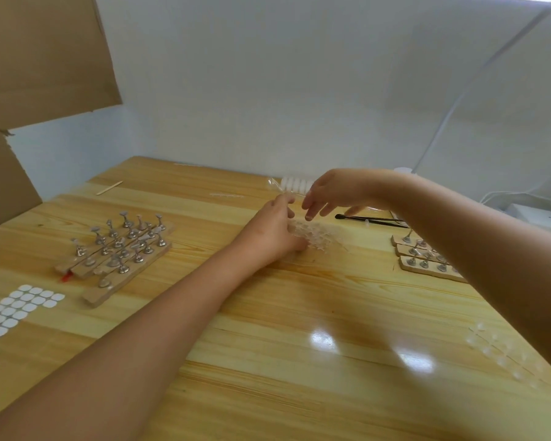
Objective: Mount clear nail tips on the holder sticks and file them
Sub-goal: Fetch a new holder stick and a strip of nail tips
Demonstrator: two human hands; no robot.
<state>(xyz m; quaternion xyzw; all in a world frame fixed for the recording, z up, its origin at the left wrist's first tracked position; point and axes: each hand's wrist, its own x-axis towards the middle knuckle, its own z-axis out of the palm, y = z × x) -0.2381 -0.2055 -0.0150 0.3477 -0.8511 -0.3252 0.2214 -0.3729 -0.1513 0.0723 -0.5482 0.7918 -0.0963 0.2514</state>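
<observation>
Head view. Mid-table on the pale wooden table (299, 393), the left hand (272, 232) curls its fingers round one clear plastic packet of transparent nail tips (318, 237). The right hand (331, 190) hovers just above the packet, fingers loosely spread, holding nothing. Two clusters of wooden bars bearing metal holder sticks flank the hands: the left cluster (115, 249) and the right cluster (423, 256), which shows three bars. One sheet of white adhesive pads (13, 310) lies at the near left.

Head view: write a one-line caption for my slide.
Left hand holds a clear bag of nail tips, right hand open just above it, holder sticks standing to either side.
</observation>
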